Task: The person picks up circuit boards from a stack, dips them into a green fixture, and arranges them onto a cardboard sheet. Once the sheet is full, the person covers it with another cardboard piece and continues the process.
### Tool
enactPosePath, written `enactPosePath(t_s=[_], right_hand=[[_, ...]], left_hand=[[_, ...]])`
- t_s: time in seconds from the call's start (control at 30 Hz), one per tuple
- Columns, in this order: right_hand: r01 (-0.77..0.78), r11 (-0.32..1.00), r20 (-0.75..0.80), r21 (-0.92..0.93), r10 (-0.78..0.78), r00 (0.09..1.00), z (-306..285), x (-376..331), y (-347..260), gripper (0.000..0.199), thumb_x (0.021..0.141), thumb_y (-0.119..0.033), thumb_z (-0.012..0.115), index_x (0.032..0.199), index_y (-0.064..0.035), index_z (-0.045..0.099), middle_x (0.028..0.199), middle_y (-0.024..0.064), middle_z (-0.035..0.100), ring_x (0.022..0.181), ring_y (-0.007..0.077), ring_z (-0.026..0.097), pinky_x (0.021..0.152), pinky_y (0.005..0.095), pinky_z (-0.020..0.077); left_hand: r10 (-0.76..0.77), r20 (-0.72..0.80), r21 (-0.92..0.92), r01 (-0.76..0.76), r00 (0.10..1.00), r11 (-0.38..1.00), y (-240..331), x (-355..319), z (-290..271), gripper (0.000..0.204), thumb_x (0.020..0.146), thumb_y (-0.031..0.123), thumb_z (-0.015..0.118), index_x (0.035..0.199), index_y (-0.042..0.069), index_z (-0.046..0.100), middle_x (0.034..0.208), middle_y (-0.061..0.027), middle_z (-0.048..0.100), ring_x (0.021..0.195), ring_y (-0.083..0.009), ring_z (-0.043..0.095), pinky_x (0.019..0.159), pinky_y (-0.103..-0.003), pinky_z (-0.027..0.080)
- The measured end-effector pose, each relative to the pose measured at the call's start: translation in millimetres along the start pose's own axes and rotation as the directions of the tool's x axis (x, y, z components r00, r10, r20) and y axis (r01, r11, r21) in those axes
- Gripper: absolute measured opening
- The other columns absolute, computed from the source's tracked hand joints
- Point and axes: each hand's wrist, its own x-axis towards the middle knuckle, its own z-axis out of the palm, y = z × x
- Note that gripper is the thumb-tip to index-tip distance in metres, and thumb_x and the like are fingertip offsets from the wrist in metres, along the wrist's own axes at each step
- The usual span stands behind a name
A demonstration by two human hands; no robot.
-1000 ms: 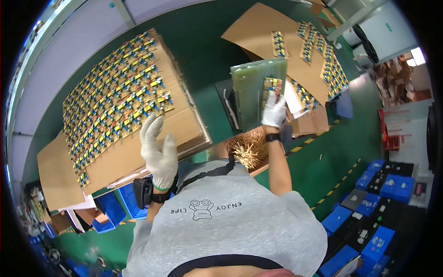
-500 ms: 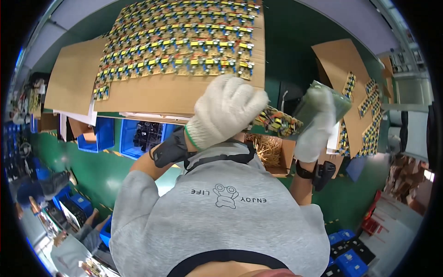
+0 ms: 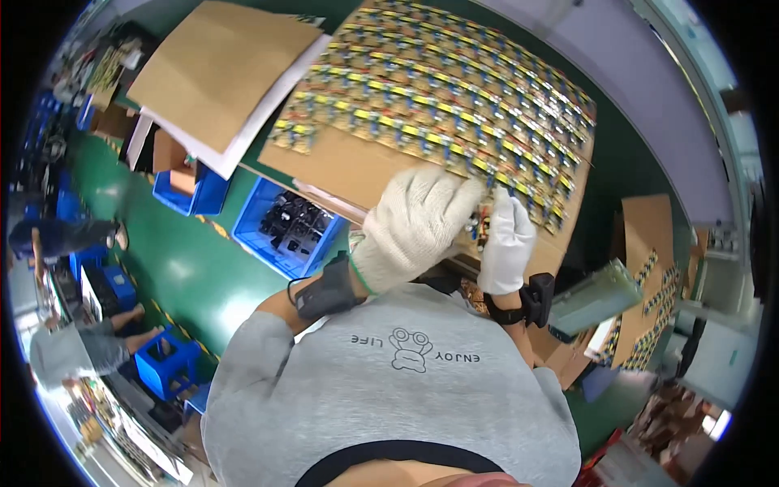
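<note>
My left hand [image 3: 418, 223], in a cream knitted glove with a green cuff edge, is closed, with its fingertips at the left side of a small circuit board [image 3: 484, 226]. On the other side of that board, my right hand [image 3: 508, 243], in a smoother white glove, pinches it with fingers together. The gloves cover part of the board. Just beyond both hands, rows of circuit boards [image 3: 454, 105] with yellow, blue and red parts lie on a cardboard sheet [image 3: 345, 158].
A greenish clear slab-like block [image 3: 596, 299] stands to the right, beside cardboard [image 3: 649, 227] with more boards. Blue bins [image 3: 264, 231], one with black parts, sit below the table's left. Another cardboard sheet [image 3: 223, 69] lies far left. Other people [image 3: 65, 345] sit at left.
The view has turned, so the table now slants down to the right. My right hand has come away from the greenish block to the circuit board by my left hand.
</note>
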Motion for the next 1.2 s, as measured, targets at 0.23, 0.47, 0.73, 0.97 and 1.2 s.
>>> enactPosePath(t_s=[0.23, 0.47, 0.73, 0.97, 1.2], right_hand=[[-0.011, 1.000, 0.268, -0.009, 0.013, 0.963, 90.2, 7.5, 27.1, 0.030, 0.100, -0.027, 0.051, 0.094, -0.0008, 0.063, 0.082, -0.0029, 0.057, 0.075, 0.0052, 0.049, 0.068, 0.0236, 0.0405], [0.401, 0.860, 0.519, -0.315, -0.198, 0.831, 154.2, 16.7, 25.5, 0.029, 0.095, -0.022, 0.057, 0.111, 0.0018, 0.059, 0.084, 0.0066, 0.062, 0.077, 0.0151, 0.059, 0.070, 0.0303, 0.0469], [0.011, 0.229, 0.061, -0.973, 0.212, 0.975, 175.8, 13.4, 0.2, 0.060, 0.079, -0.059, 0.064, 0.113, -0.0095, 0.060, 0.084, 0.0178, 0.069, 0.079, 0.0346, 0.068, 0.068, 0.0416, 0.0520], [0.457, 0.392, 0.457, -0.798, -0.100, 0.884, 142.4, 14.0, 21.7, 0.054, 0.069, -0.024, 0.081, 0.117, -0.0132, 0.059, 0.092, 0.0095, 0.064, 0.082, 0.0288, 0.065, 0.071, 0.0383, 0.0516], [0.596, 0.236, 0.528, -0.767, -0.296, 0.796, 174.0, 20.6, 40.6, 0.041, 0.079, -0.014, 0.069, 0.119, -0.0133, 0.059, 0.096, 0.0117, 0.062, 0.082, 0.0308, 0.063, 0.070, 0.0397, 0.0509]], left_hand=[[-0.187, 0.154, -0.097, 0.203, 0.970, 0.974, -83.7, -46.1, -35.2, 0.050, 0.062, 0.027, 0.077, 0.106, 0.012, 0.057, 0.091, -0.0046, 0.061, 0.085, -0.0228, 0.061, 0.075, -0.036, 0.045], [-0.363, 0.013, -0.162, 0.360, 0.932, 0.919, -150.5, -78.6, -52.9, 0.050, 0.060, 0.023, 0.079, 0.105, 0.013, 0.060, 0.089, -0.0058, 0.061, 0.083, -0.0259, 0.061, 0.077, -0.036, 0.047], [-0.261, 0.308, -0.123, 0.310, 0.915, 0.943, -199.4, -101.0, -70.7, 0.055, 0.064, 0.028, 0.078, 0.113, 0.013, 0.057, 0.092, -0.0064, 0.060, 0.089, -0.0263, 0.060, 0.081, -0.038, 0.045], [-0.207, 0.358, -0.177, 0.284, 0.910, 0.942, -205.9, -100.3, -69.7, 0.058, 0.064, 0.029, 0.079, 0.115, 0.012, 0.056, 0.094, -0.0076, 0.060, 0.088, -0.0271, 0.060, 0.079, -0.039, 0.045], [-0.200, 0.285, -0.193, 0.261, 0.937, 0.946, -203.1, -101.8, -71.3, 0.061, 0.064, 0.031, 0.080, 0.117, 0.012, 0.056, 0.094, -0.0070, 0.060, 0.089, -0.0270, 0.060, 0.077, -0.040, 0.046]])
